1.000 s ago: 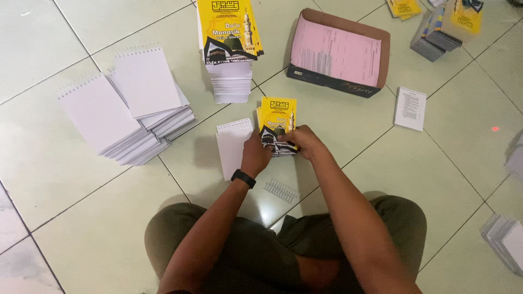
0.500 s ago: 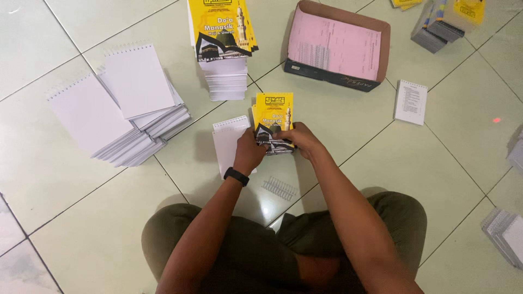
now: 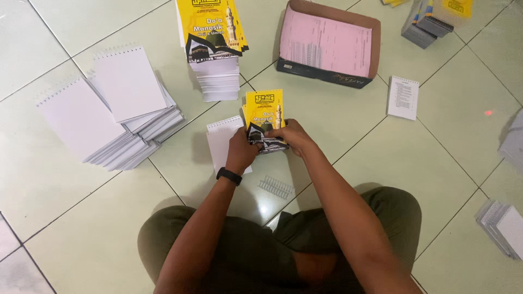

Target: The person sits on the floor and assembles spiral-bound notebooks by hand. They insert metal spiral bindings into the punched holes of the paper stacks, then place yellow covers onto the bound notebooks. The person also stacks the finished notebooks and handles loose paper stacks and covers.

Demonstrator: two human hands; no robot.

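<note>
Lower edge of the yellow booklet [image 3: 264, 117] concealed beneath the fingers [image 3: 275, 133] of both hands. White pad [image 3: 220, 144] partly covered by the left hand [image 3: 242, 152]. Far beyond the fingertips, the yellow stack [image 3: 212, 32] is cropped by the top edge.

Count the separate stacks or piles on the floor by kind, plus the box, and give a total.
Yellow-cover booklet stacks: 2
White spiral pad piles: 3
Cardboard box of pink sheets: 1
Total: 6
Both hands hold the smaller yellow stack.
</note>
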